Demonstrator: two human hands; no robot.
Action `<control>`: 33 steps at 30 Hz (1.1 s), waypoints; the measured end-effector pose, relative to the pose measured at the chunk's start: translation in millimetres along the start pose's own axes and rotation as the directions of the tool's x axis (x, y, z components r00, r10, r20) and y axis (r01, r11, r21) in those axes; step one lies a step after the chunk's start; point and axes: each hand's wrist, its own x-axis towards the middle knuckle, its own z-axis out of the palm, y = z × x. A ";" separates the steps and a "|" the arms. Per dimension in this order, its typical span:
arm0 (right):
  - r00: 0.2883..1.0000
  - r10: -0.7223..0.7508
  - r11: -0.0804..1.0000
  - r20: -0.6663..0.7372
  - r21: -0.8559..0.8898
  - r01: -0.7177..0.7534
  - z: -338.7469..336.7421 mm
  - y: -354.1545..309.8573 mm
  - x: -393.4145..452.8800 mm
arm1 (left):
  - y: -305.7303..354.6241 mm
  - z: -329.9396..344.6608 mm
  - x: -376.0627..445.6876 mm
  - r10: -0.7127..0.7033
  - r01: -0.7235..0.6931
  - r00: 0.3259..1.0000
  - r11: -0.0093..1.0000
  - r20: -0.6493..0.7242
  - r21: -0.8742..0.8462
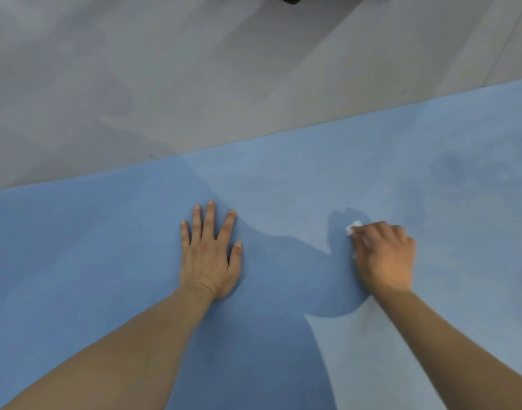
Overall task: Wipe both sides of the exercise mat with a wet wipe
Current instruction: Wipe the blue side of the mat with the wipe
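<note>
The blue exercise mat is spread flat on the grey floor, and its upper side is being wiped: a crumpled wet wipe is held under the curled fingers of the right hand near the mat's middle. The mat is pressed down by the left hand, laid flat with fingers spread. Darker, apparently damp patches are seen toward the mat's right end, so this side is judged partly done, the underside still to be wiped.

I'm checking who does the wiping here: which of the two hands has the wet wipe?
The right hand, fingers curled over the white wet wipe on the blue mat. The left hand lies flat, fingers spread, holding nothing.
</note>
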 end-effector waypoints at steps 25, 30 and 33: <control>0.988 0.148 0.989 0.041 -0.021 -0.147 6.8 -2.9 44.2 | -54.3 -13.6 37.6 0.162 -0.171 0.971 0.984 -0.175 -0.040; 0.922 0.382 0.921 0.069 0.056 -0.386 20.7 -55.4 36.2 | -54.3 -15.1 45.9 0.094 -0.095 0.994 0.995 -0.054 -0.007; 0.968 0.211 0.969 0.138 0.100 -0.226 16.3 -122.6 23.0 | -52.4 -14.1 45.7 0.064 -0.064 0.998 0.998 0.004 0.004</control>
